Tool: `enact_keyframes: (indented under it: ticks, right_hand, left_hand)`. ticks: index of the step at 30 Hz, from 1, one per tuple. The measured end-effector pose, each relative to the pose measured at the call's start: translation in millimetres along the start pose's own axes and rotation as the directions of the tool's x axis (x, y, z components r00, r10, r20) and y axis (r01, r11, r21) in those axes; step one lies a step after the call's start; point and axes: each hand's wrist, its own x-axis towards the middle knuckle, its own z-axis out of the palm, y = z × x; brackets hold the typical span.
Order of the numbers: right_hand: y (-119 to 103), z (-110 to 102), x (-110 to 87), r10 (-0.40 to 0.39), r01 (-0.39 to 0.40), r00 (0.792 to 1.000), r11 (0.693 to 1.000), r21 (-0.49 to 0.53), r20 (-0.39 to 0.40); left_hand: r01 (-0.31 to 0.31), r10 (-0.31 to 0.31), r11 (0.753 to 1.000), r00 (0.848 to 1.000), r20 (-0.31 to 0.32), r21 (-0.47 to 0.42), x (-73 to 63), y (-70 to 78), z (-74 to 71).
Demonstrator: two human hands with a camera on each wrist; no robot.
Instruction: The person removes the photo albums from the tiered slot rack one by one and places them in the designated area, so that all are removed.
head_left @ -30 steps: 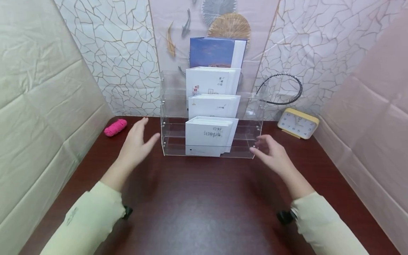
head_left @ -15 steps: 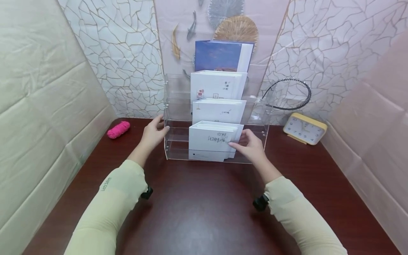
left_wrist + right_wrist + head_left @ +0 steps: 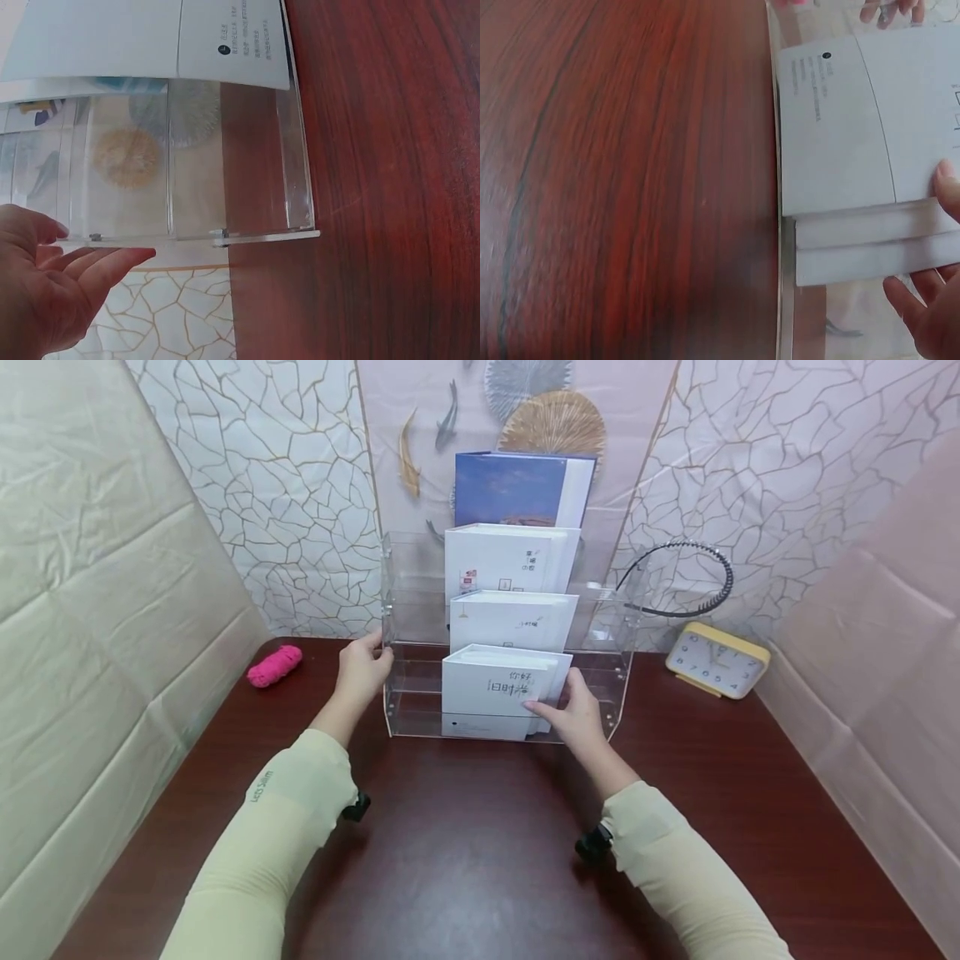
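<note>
A clear acrylic tiered rack [image 3: 416,724] stands at the back of the table with books upright in its tiers. The lowest tier holds a white book [image 3: 480,689] with dark characters on its cover and white layers behind it. My right hand [image 3: 576,718] pinches this book at its right edge, thumb on the front cover, fingers behind. The right wrist view shows the thumb on the cover [image 3: 832,127] and fingers at the rear layer. My left hand [image 3: 360,670] touches the rack's left side panel; in the left wrist view its fairly straight fingers [image 3: 112,266] lie along the panel's outside.
Behind are two more white books [image 3: 510,614] and a tall blue one [image 3: 510,489]. A pink yarn bundle [image 3: 274,666] lies at left. On the right are a yellow clock [image 3: 716,660] and a black headband [image 3: 723,597]. Fabric walls [image 3: 112,610] border the table [image 3: 465,827].
Both hands have moved inward: the left to the rack's side panel, the right onto the front white book's right edge. The right thumb now rests on the cover.
</note>
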Motion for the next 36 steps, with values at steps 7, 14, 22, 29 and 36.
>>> enact_keyframes:
  ticks: [7,14,22,29,36]
  right_hand:
    - [-21,10,5.9,-0.100,0.099,0.994,0.995,-0.020,-0.046]
    - [-47,17,16.0,-0.189,0.189,0.982,0.978,-0.082,0.016]
    - [-50,22,18.5,-0.144,0.143,0.990,0.986,0.090,0.003]
    - [-46,27,19.1,-0.130,0.136,0.991,0.945,0.296,-0.038]
    - [-62,20,10.6,-0.126,0.135,0.991,0.928,0.348,-0.048]
  left_hand:
    - [0.061,-0.061,0.998,0.997,0.038,-0.012,2.1,-3.0,-1.1]
    - [0.093,-0.092,0.995,0.995,0.045,-0.020,2.3,-1.6,-1.4]
    - [0.122,-0.118,0.990,0.991,0.066,-0.068,1.8,-0.2,-1.6]
    - [0.107,-0.104,0.992,0.993,0.055,-0.060,4.4,-1.4,-0.5]
    - [0.110,-0.108,0.993,0.993,0.046,-0.046,3.2,0.0,-0.3]
